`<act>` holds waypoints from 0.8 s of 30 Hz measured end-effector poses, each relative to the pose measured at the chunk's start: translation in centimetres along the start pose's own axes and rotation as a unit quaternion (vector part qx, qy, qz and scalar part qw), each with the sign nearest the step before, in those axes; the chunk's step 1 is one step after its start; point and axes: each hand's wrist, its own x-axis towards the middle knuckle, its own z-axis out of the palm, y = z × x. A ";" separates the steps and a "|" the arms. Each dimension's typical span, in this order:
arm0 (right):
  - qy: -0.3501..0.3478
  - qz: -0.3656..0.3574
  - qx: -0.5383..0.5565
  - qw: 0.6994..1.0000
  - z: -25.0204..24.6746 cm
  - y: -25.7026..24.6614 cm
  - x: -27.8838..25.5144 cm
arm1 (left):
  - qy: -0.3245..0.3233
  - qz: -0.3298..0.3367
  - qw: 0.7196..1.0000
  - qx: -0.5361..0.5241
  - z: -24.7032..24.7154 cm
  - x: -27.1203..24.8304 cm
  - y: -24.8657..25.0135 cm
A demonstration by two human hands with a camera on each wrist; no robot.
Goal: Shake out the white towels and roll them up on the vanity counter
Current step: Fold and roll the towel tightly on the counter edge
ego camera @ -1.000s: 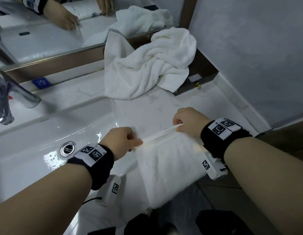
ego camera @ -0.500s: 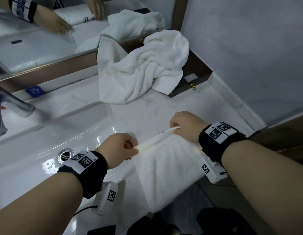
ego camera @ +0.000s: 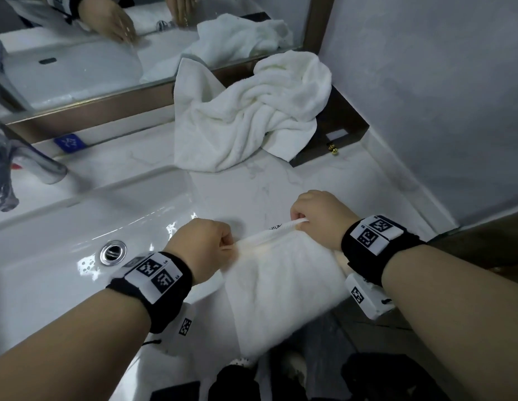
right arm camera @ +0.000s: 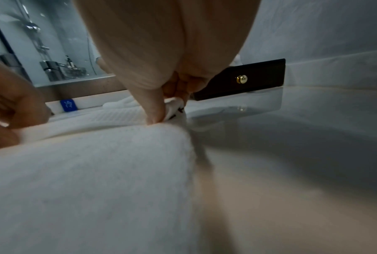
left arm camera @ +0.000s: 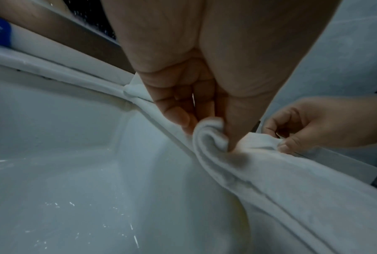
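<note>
White marble worktop [ego camera: 281, 186] runs to a grey wall, with a mirror [ego camera: 78, 62] behind; the basin [ego camera: 78, 227] beside it holds only its drain [ego camera: 113, 251]. A crumpled towel [ego camera: 246, 117] lies at the back, partly covering a dark box [ego camera: 343, 125]. My left grip [ego camera: 204, 241] and right grip [ego camera: 318, 215] each pinch the top hem of a second towel [ego camera: 281, 282], hanging over the front edge.

Left hand [ego camera: 204, 246], right hand [ego camera: 320, 217]: fists knuckles-up, apparently pinching towel [ego camera: 283, 282] edge.
</note>
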 end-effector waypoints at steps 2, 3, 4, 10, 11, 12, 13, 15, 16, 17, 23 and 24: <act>0.005 -0.021 -0.008 1.000 0.0 0.1 -0.1 | 0.022 -0.007 0.999 0.040 0.2 -0.2 0.5; 0.010 -0.032 -0.009 0.999 0.0 0.2 -0.2 | 0.029 -0.010 0.998 0.058 0.2 -0.3 0.8; 0.015 -0.043 -0.006 0.999 0.1 0.2 -0.3 | 0.035 -0.013 0.997 0.074 0.4 -0.3 1.0; 0.036 -0.080 -0.010 0.996 0.6 0.3 -1.0 | 0.054 -0.007 0.980 0.191 1.3 -1.1 2.7; 0.034 -0.085 -0.021 0.996 0.6 0.3 -1.1 | 0.052 0.001 0.975 0.216 1.4 -1.3 3.0; 0.030 -0.092 -0.036 0.995 0.6 0.3 -1.1 | 0.051 0.008 0.971 0.235 1.6 -1.6 3.3; 0.028 -0.099 -0.053 0.993 0.7 0.3 -1.2 | 0.050 0.014 0.967 0.248 1.6 -1.9 3.6; 0.031 -0.115 -0.074 0.990 0.8 0.2 -1.2 | 0.050 0.025 0.961 0.269 1.6 -2.3 4.2; 0.033 -0.118 -0.077 0.989 0.9 0.2 -1.3 | 0.046 0.031 0.958 0.281 1.6 -2.5 4.5; 0.031 -0.120 -0.078 0.989 1.0 0.1 -1.3 | 0.040 0.037 0.954 0.293 1.5 -2.6 4.8; 0.014 -0.114 -0.076 0.990 1.2 0.2 -2.1 | -0.009 0.052 0.941 0.336 1.6 -3.3 6.2; 0.008 -0.111 -0.075 0.991 1.2 0.2 -2.2 | -0.012 0.052 0.939 0.339 1.6 -3.4 6.3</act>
